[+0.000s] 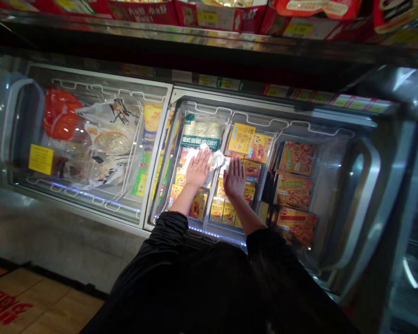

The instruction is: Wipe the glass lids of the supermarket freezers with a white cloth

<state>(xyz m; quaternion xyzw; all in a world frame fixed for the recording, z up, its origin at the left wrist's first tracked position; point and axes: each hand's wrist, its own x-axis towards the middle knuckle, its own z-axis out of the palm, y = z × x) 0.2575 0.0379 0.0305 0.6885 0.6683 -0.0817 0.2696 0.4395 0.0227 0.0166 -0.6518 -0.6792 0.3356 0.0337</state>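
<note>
My left hand (198, 170) holds a crumpled white cloth (217, 159) down against the glass lid of a chest freezer. Its fingers lie over the cloth, and a loose bunch of it sticks out to the right. I cannot tell whether it is fabric or paper. Beside it, my right hand (234, 178) rests with straight fingers, palm down, over the same lid, nothing in it. Beneath the glass are a stacked pack of egg tart shells (204, 132) with a green label and several yellow food boxes (242, 138).
Frozen pizza boxes (296, 192) stand in the right basket. The left freezer section holds a red bag (61, 113) and white-wrapped packs; a yellow label (41, 159) is stuck on its glass. A curved lid handle (367, 204) is at right. A metal shelf edge (209, 35) overhangs the back.
</note>
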